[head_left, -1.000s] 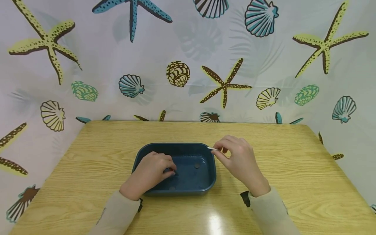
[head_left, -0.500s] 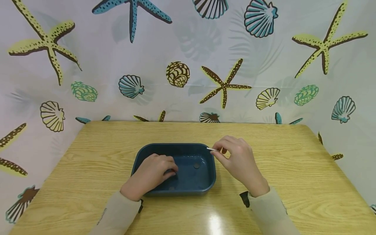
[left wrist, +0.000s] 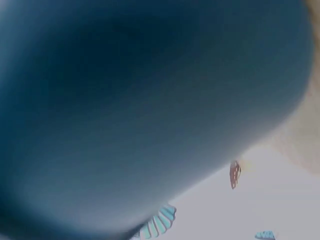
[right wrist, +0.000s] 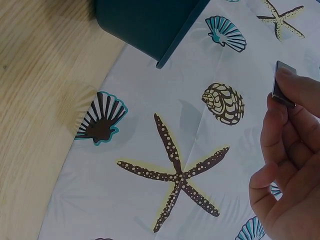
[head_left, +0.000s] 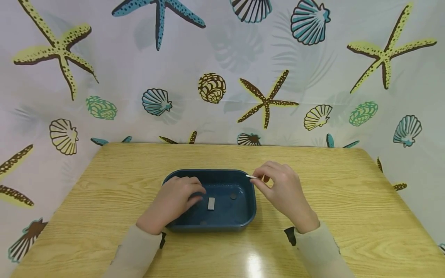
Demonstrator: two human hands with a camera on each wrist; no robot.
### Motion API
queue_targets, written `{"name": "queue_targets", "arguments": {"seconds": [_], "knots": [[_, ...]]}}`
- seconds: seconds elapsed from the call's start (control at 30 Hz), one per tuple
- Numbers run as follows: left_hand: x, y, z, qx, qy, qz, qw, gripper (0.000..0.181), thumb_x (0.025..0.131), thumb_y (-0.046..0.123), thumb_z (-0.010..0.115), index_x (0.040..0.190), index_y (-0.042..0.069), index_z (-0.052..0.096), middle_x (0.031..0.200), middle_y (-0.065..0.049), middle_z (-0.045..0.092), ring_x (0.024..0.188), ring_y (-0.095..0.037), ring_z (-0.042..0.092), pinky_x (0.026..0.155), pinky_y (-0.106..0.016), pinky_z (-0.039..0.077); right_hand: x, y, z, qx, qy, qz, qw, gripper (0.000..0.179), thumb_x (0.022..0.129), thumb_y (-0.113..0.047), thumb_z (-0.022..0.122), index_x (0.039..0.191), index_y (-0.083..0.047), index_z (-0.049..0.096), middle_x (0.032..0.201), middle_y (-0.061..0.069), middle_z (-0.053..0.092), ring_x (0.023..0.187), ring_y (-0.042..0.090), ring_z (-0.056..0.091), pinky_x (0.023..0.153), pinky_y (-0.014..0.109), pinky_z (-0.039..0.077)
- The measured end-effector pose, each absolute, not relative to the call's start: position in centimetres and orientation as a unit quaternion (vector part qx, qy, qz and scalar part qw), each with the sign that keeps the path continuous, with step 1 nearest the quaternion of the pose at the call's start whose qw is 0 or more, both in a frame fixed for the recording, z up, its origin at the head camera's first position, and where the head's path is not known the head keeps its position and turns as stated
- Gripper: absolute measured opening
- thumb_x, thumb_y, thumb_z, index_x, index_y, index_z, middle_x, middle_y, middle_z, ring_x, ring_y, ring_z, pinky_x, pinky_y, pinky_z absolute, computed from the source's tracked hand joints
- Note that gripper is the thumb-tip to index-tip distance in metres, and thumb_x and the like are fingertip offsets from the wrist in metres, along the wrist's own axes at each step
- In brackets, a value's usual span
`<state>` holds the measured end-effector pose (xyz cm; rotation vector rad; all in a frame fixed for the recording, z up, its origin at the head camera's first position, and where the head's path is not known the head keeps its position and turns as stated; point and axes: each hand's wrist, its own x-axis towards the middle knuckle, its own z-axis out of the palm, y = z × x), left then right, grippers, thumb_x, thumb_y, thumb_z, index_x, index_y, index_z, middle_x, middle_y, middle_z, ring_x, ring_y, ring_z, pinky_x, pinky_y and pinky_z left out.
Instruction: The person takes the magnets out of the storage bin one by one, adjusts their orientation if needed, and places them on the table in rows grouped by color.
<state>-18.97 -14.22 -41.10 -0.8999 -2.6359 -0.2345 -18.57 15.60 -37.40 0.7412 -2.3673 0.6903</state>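
A dark blue rectangular bin (head_left: 222,227) sits on the wooden table. On its floor is a small grey rectangular block (head_left: 211,203), like a flat metal bar. My left hand (head_left: 175,199) is inside the bin, just left of this block, thumb and fingers apart with nothing between them. In the left wrist view the blurred bin wall (left wrist: 165,125) fills most of the picture and hides that hand. Beyond the bin's far right corner, my right hand (head_left: 278,185) pinches a similar small flat metal bar (right wrist: 284,85) between thumb and fingers, above the table.
A round grey spot (head_left: 233,196) shows on the bin floor at the right, and a fainter one (head_left: 203,222) near the front wall. The wooden table (head_left: 347,200) extends on both sides. Behind it hangs a white cloth (head_left: 222,50) printed with shells and starfish.
My left hand has let go of the grey block and drawn back to the left, leaving the block in view on the bin floor. The right hand stays still with its bar.
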Motion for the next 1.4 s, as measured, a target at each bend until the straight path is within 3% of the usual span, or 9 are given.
{"name": "queue_targets", "arguments": {"seconds": [0.33,1.07,1.4], "knots": [[-19.2,-16.8,-39.5,-0.291,-0.933,-0.115,0.18,0.018,0.084,0.011,0.085,0.101,0.012,0.08,0.1,-0.002,0.076,0.086,-0.02,0.074,0.077,-0.038,0.061,-18.6,15.8,-37.4,0.27,-0.888,0.256,0.272,0.009,0.086,-0.018,0.084,0.087,-0.016,0.076,0.086,-0.005,0.073,0.074,0.01,0.061,0.069,0.029,0.045],[-19.6,-20.0,-39.2,-0.225,-0.951,-0.13,0.169,0.024,0.084,0.016,0.086,0.107,0.012,0.08,0.102,-0.004,0.076,0.088,-0.025,0.074,0.076,-0.042,0.06,-18.9,16.4,-37.3,0.252,-0.895,0.264,0.258,0.007,0.088,-0.019,0.083,0.088,-0.015,0.076,0.087,-0.004,0.074,0.075,0.01,0.061,0.069,0.029,0.047],[-19.7,-20.7,-39.1,-0.208,-0.957,-0.147,0.137,0.029,0.087,0.018,0.084,0.114,0.01,0.077,0.113,-0.007,0.073,0.099,-0.028,0.073,0.081,-0.046,0.06,-19.1,16.8,-37.5,0.244,-0.895,0.27,0.258,0.006,0.088,-0.016,0.082,0.088,-0.016,0.076,0.086,-0.005,0.073,0.074,0.01,0.059,0.067,0.027,0.044]]}}
